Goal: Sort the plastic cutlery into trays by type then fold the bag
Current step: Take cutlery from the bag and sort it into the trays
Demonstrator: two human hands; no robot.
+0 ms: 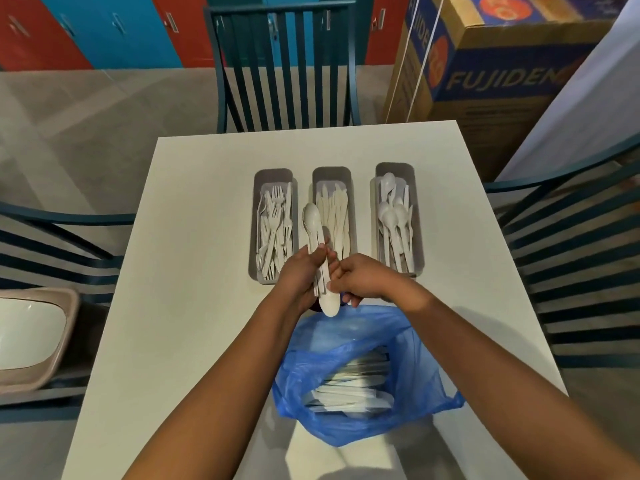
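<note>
Three grey trays stand side by side on the white table: the left tray holds forks, the middle tray knives, the right tray spoons. My left hand grips a small bundle of white plastic spoons; one bowl points away and another points toward me. My right hand pinches the bundle near its lower end. Below the hands lies an open blue plastic bag with more white cutlery inside.
Dark slatted chairs stand at the far side, left and right of the table. A beige bin rests on the left chair. A large cardboard box stands at the back right.
</note>
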